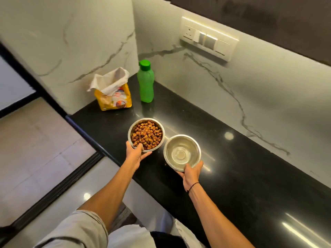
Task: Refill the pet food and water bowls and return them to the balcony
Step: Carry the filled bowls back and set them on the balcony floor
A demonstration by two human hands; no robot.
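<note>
A steel food bowl point(146, 122) full of brown kibble sits near the front edge of the black counter point(232, 176). My left hand point(135, 154) grips its near rim, thumb inside. Just to its right is a second steel bowl point(181, 151) with clear water in it; my right hand point(192, 173) holds its near rim. Whether the bowls rest on the counter or are slightly lifted I cannot tell.
An open yellow pet food bag point(114, 97) and a capped green water bottle point(146, 83) stand at the counter's far corner against the marble wall. A switch panel point(208, 39) is on the right wall. A dark sliding door track point(53, 185) crosses the floor at left.
</note>
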